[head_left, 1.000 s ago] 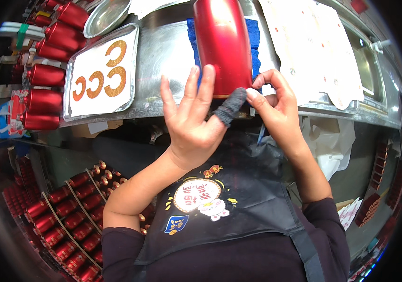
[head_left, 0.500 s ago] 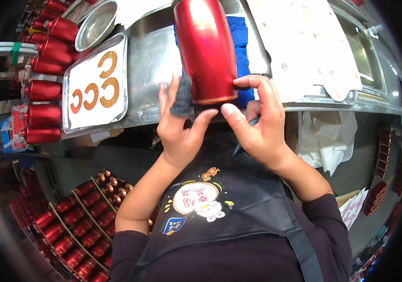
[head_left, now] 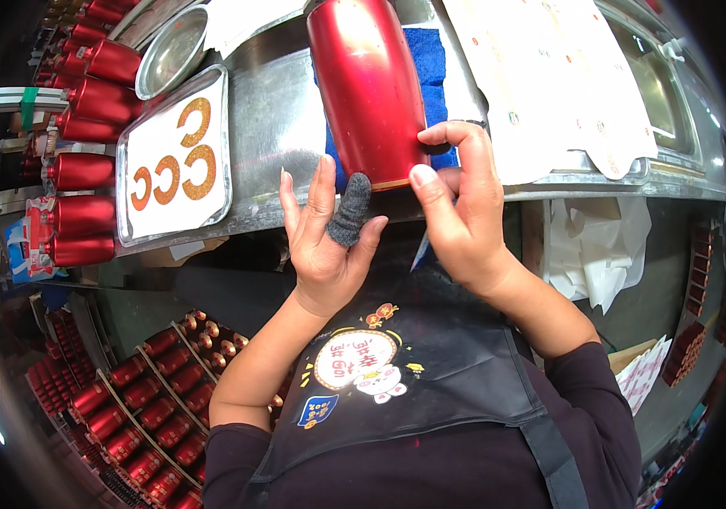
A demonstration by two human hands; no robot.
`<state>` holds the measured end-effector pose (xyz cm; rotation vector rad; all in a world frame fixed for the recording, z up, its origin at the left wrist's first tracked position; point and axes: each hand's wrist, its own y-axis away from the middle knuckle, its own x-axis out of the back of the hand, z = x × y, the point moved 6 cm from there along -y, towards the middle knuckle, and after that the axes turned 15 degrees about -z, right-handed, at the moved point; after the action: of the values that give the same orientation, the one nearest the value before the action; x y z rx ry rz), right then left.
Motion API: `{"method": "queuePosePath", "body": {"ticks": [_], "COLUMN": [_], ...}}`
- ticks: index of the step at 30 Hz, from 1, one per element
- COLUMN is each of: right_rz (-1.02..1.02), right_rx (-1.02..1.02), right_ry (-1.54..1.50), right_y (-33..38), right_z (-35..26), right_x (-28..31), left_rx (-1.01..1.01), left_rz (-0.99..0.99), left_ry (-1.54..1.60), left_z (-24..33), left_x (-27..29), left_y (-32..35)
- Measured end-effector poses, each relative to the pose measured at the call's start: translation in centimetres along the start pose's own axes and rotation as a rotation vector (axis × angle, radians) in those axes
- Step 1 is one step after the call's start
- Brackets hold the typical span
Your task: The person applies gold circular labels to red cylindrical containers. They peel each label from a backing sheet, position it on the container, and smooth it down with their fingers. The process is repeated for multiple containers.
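We lose the top of the red cylinder (head_left: 369,85) at the picture's upper edge. It covers most of the blue cloth (head_left: 431,59) beneath it. Our right hand (head_left: 456,212) hides the cylinder's lower right rim, and our apron (head_left: 414,382) hides the floor below.

White tray-shaped sign (head_left: 175,161) with orange characters lies upper left.

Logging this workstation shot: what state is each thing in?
Red metal bottle: lying on the blue cloth, its base end in the right hand's grip.
Right hand: shut on the bottle.
Left hand: open, one finger in a grey finger sleeve.
Tray: flat, holding gold curved cutouts.
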<state>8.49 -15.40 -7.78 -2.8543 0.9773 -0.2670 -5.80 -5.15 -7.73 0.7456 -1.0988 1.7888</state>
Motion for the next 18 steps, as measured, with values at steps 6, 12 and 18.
{"method": "queuePosePath", "body": {"ticks": [6, 12, 18], "right_rz": [-0.051, -0.008, -0.003], "right_rx": [0.081, 0.092, 0.036], "right_ry": [0.126, 0.202, 0.131], "right_y": [0.0, 0.0, -0.1], "right_z": [-0.5, -0.9, -0.3], "right_x": [-0.1, -0.3, 0.1], "left_rx": [-0.004, -0.005, 0.004], "left_rz": [-0.006, -0.027, -0.012], "left_ry": [-0.026, -0.042, -0.058], "left_z": [0.4, 0.5, 0.6], "left_x": [0.1, 0.2, 0.1], "left_y": [-0.3, -0.3, -0.3]}}
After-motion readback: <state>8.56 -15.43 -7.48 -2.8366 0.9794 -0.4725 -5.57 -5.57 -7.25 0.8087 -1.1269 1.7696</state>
